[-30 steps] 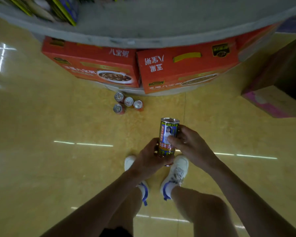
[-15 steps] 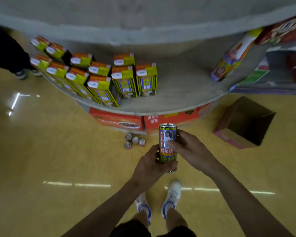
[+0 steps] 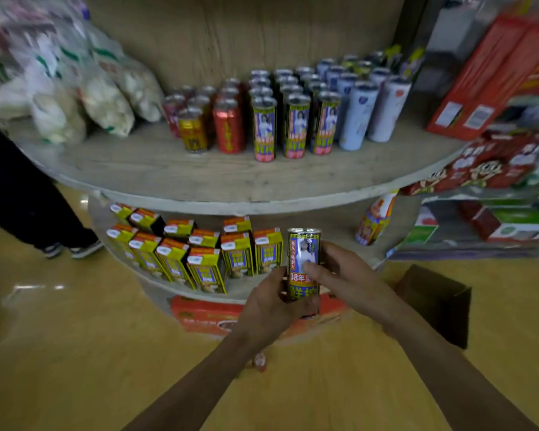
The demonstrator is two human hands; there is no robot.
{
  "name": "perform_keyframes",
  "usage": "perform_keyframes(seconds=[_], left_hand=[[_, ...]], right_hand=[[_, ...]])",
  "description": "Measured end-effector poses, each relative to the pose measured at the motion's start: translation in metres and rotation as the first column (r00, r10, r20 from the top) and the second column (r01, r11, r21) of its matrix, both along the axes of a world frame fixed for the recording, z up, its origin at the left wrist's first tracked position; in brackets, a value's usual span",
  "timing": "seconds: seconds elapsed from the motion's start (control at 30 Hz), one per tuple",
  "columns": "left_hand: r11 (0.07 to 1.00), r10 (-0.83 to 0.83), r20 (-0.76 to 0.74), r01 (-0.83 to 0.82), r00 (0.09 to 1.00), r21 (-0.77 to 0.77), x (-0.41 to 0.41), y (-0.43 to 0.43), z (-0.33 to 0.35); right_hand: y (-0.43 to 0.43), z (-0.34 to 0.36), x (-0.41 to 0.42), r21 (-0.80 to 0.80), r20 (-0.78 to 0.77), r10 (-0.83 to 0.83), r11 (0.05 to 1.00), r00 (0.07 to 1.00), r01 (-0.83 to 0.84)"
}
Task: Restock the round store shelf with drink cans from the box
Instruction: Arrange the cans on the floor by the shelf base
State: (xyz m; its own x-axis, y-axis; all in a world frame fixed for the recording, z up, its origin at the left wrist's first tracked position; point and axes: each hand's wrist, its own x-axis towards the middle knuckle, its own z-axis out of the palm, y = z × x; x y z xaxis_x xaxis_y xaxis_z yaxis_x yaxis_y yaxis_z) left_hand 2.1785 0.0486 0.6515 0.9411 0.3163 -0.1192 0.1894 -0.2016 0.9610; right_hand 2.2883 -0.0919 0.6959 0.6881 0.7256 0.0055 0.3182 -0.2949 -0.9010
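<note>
I have the can (image 3: 303, 262) upright between both hands, out in front of the round shelf (image 3: 231, 188) and level with its lower tier. My left hand (image 3: 271, 309) wraps around the can's bottom part, fingers curled about it. My right hand (image 3: 346, 275) grips it from the right side, with the thumb lying across the label.

The can is tall and slim, with a silver top. Its yellow and blue label shows a picture of a figure in white and red print below it.

On the upper tier, three rows of matching cans (image 3: 293, 126) stand upright, with red cans (image 3: 227, 126) to their left and pale cans (image 3: 364, 110) to their right. White bags (image 3: 84, 88) lie farther left. The board in front of the matching cans is bare. Yellow cartons (image 3: 206, 256) fill the lower tier just left of my hands. An open brown box (image 3: 433, 303) sits on the floor at right, and another person's dark legs (image 3: 28, 206) stand at left.
</note>
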Motion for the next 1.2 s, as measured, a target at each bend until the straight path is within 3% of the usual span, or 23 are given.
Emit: perform_keyframes(seconds=[0.23,0.47,0.87,1.2], left_hand=[[0.999,-0.004,0.096,0.008,0.995,-0.041,0.028,0.011,0.031],[0.999,0.04,0.153,-0.043,0.987,0.016,0.088,0.014,0.054],[0.964,0.202,0.168,-0.226,0.965,0.139,0.216,0.015,0.067],[0.91,0.294,0.242,-0.348,0.925,0.224,0.269,0.02,0.052]], right_hand=[[0.007,0.028,0.024,0.042,0.064,0.015,0.999,0.998,-0.018],[0.016,0.046,0.085,0.048,0.093,0.037,0.998,0.995,-0.041],[0.031,0.06,0.211,0.042,0.227,0.062,0.996,0.972,-0.074],[0.045,0.045,0.254,0.057,0.252,0.006,0.998,0.968,-0.021]])
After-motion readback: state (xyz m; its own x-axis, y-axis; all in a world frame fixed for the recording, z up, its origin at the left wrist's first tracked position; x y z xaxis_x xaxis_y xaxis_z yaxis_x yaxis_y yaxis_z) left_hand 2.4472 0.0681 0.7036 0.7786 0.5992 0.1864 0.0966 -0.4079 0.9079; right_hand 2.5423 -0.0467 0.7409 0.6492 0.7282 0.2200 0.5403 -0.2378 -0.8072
